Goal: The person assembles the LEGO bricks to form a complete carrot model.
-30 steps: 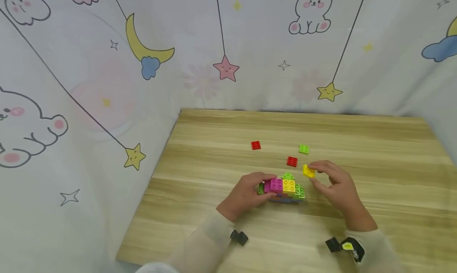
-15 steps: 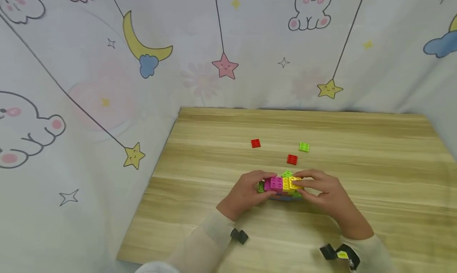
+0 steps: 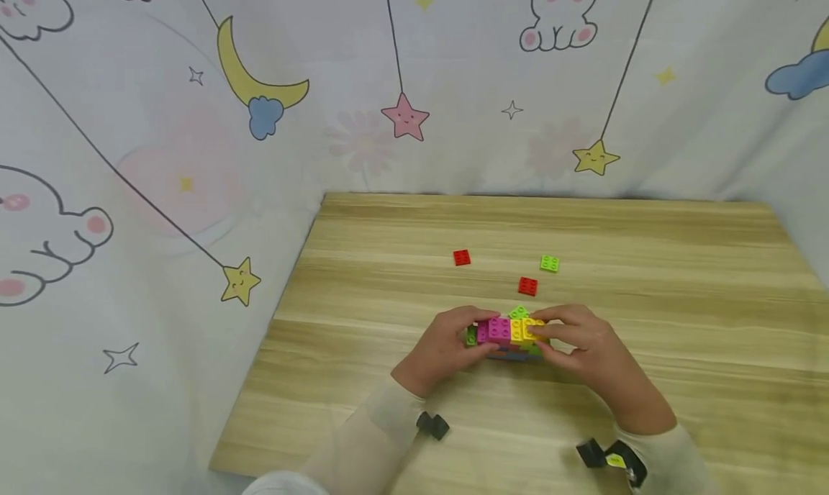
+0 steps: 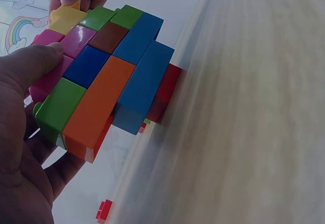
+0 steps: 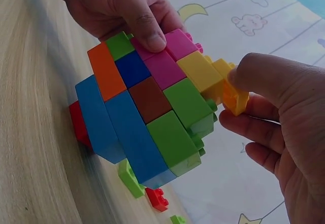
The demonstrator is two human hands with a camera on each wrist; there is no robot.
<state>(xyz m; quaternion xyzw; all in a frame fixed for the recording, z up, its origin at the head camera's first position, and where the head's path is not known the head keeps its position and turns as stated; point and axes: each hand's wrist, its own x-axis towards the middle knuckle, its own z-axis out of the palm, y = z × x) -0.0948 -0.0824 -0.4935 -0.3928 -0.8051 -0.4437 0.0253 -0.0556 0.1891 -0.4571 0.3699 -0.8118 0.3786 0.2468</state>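
In the head view, the left hand (image 3: 440, 347) comes in from the lower middle of the frame, its grip clamped on the left end of a brick build (image 3: 507, 342), thumb on the near face, fingers on the far side. The right hand (image 3: 586, 344) reaches up from the lower right, wrist bent inward, its grip nearly closed in a pinch on a small yellow brick at the build's upper right. Both sleeves are pale, with a black device at each wrist.

The build sits right of centre, low in the frame, on the wooden bench (image 3: 376, 322). Above it on the bench lie two red bricks (image 3: 527, 286) and a lime brick (image 3: 549, 264).

From above, mostly studded tops show; the left wrist view reveals the near face: a long orange brick (image 4: 99, 102), blue ones, and a red brick (image 4: 165, 94) lowest, beside the bench. There the right hand's fingertips appear at the upper left.

Only the right wrist view shows the hollow underside of the held yellow brick (image 5: 236, 101), jutting past another yellow brick (image 5: 200, 74) in the build; whether it is fully seated cannot be told.
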